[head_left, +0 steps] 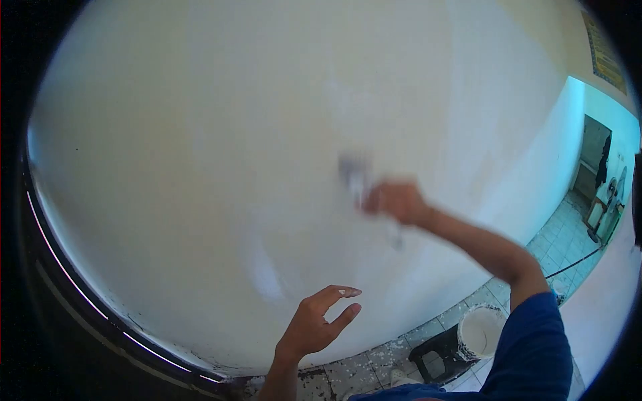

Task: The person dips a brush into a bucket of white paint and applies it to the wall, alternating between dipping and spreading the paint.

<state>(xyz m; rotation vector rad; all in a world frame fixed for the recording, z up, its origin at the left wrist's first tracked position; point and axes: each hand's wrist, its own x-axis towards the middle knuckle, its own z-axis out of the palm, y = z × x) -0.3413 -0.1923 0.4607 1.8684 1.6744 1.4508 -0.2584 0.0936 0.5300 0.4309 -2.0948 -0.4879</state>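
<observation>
A large pale wall [221, 167] fills most of the head view, with whiter streaks and a shiny patch low at its middle. My right hand [396, 199] is raised in front of it, closed around a brush-like hand tool [353, 168] with a flat, dark head. Motion blurs both, and I cannot tell the tool's exact kind. The dark head points up and left, overlapping the wall, while the handle's end shows below my fist. Lower down, my left hand [319, 322] is empty, thumb and fingers apart, with white smears on its fingertips.
Below my right arm, a white-smeared bucket [481, 332] stands beside a dark plastic stool or chair [436, 357]. White spatters cover the tiled floor [381, 357]. A doorway [592, 157] opens at far right, and a dark ledge [80, 314] curves along the lower left.
</observation>
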